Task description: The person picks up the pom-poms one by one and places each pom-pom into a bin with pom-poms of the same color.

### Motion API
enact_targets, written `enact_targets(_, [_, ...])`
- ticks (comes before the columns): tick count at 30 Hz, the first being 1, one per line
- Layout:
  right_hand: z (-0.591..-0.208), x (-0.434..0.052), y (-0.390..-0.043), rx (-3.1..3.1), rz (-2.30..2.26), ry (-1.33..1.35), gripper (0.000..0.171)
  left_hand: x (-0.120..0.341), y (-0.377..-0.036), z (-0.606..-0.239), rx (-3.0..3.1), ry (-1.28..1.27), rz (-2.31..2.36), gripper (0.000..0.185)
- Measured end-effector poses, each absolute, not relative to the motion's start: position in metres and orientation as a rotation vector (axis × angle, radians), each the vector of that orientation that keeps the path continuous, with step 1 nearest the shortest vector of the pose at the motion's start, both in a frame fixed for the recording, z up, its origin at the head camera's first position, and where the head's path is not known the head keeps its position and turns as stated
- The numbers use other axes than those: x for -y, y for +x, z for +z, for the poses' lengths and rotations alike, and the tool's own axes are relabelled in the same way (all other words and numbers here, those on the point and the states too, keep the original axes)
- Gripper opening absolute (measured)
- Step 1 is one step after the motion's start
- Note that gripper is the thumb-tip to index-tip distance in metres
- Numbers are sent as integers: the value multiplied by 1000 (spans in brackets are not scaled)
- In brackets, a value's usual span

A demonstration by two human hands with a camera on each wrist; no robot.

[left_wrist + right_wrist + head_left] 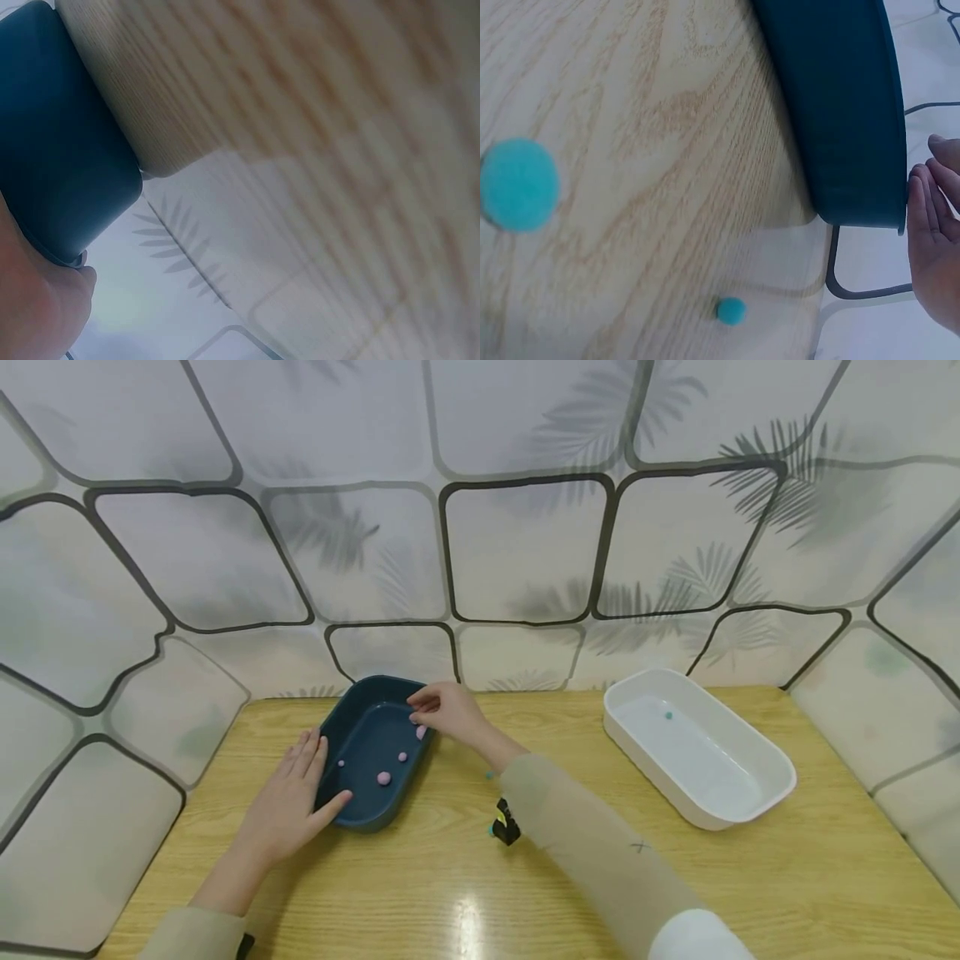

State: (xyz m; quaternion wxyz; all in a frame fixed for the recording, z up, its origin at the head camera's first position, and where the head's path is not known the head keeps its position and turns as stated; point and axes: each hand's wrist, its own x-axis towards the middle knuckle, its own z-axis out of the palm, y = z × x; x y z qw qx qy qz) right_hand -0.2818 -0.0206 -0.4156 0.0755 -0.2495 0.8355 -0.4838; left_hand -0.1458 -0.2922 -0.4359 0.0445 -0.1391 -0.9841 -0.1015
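Now, step in hand: dropping a pink ball (422,732) into the dark blue tray (358,814), judged from the pinch held over its right rim.
Right hand (448,711): above the tray's right rim, fingertips curled together on the small pink ball; not yet let go.
Left hand (288,797): flat against the tray's left wall, fingers straight, thumb along the near corner; steadying, holding nothing.
Inside the tray: three more pink balls (384,777) loose on the floor.
Right of the tray: two teal balls (519,184) on the wooden table (465,877), seen from the right wrist; farther right, a white tray (772,800) with one teal ball (667,716) in it.
Next move: probably just parting the fingertips over the tray floor, clear of the rim, then fetching another ball.
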Motion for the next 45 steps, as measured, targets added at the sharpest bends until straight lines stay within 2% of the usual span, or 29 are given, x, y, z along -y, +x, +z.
enact_targets(24, [-392,-29,-287,-2571,-1480,-726,28,292,-145,-435,3008,-442,-320,95])
enact_targets(45, [-352,-105,-279,-2694,-1434,-714,28,293,-146,-437,3007,-443,-318,96])
